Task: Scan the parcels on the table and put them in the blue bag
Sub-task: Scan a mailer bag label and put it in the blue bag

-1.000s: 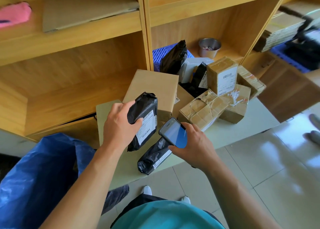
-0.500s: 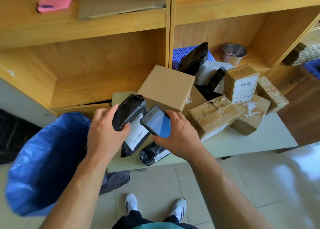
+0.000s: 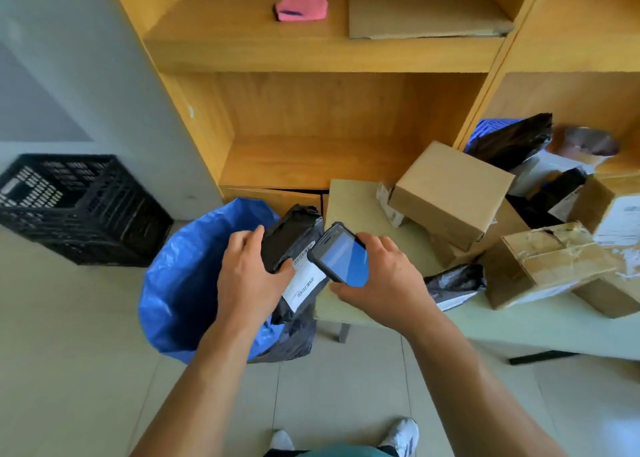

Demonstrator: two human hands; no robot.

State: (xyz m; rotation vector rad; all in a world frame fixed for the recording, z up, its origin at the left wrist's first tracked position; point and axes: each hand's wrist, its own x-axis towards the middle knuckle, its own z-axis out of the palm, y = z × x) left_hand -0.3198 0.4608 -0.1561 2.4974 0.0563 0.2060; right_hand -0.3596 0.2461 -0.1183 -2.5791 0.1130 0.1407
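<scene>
Having been carried leftward off the table (image 3: 353, 211) since the earlier frame, the black parcel (image 3: 291, 235) is gripped by the left hand (image 3: 249, 276) over the blue bag (image 3: 187, 283). The scanner (image 3: 341, 257) is clasped in the right hand (image 3: 381, 283), overlapping the parcel's label. A second black parcel (image 3: 453, 283) and cardboard boxes (image 3: 450, 193) are left on the table. Black plastic is seen at the bag's right edge; whether it is inside cannot be told.

A black poly parcel (image 3: 291, 235) with a white barcode label tilts over the open blue bag's (image 3: 180, 283) right rim, the scanner (image 3: 341, 257) close above its label, while cardboard boxes (image 3: 450, 193) and a second black parcel (image 3: 453, 283) lie on the table (image 3: 353, 204), right.
</scene>
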